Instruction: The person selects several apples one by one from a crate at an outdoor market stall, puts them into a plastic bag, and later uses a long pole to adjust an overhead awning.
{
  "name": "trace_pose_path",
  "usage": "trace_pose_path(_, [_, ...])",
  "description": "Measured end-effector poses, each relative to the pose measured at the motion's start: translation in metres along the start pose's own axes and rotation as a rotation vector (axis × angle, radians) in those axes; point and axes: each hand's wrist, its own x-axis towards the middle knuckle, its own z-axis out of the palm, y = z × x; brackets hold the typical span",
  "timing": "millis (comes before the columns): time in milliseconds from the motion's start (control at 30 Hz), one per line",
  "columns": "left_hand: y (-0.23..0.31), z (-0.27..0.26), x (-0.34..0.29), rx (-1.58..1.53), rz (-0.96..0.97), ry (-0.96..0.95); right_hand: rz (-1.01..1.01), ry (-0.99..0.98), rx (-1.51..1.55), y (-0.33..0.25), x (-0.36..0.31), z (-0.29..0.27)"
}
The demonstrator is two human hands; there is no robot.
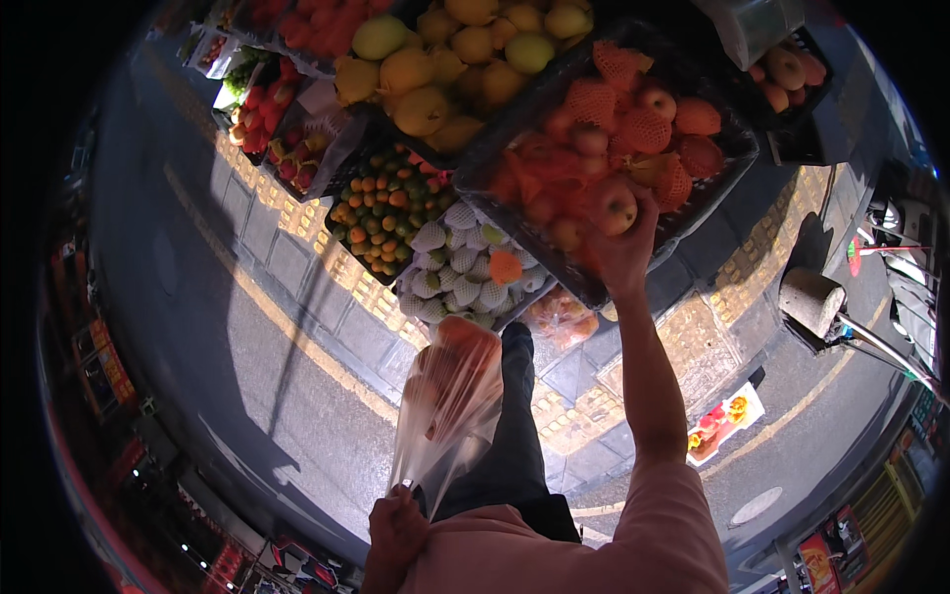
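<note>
My left hand (396, 525), low in the view, is closed around the gathered neck of a clear plastic bag (450, 411). Reddish round fruit (465, 342) fills the bag's far end, blurred by the shiny film. My right arm reaches forward over a black crate (732, 183), where my right hand (631, 252) grips an apple (616, 210), red and yellow. Around it in the crate lie more apples (591, 139), several wrapped in red foam nets (648, 129). The fingers on the apple's far side are partly hidden.
Left of the apple crate stand a crate of large yellow fruit (421, 104), a crate of small orange-green citrus (381, 208) and a box of fruit in white foam nets (465, 267). A bagged lot of fruit (562, 319) sits below the crate. A stone bollard (811, 300) stands at right.
</note>
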Motion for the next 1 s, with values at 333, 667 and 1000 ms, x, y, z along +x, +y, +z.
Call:
trace_pose_path(333, [-0.004, -0.007, -0.014, 0.010, -0.002, 0.032, 0.340, -0.129, -0.365, 0.001, -0.006, 0.011])
trace_pose_path(667, [-0.007, -0.013, -0.007, 0.001, 0.002, 0.020, -0.071, -0.194, -1.454, 0.121, 0.039, -0.025])
trace_pose_path(1000, [-0.009, -0.008, -0.006, -0.013, -0.003, 0.055, -0.265, -0.349, -1.106, 0.139, -0.044, 0.022])
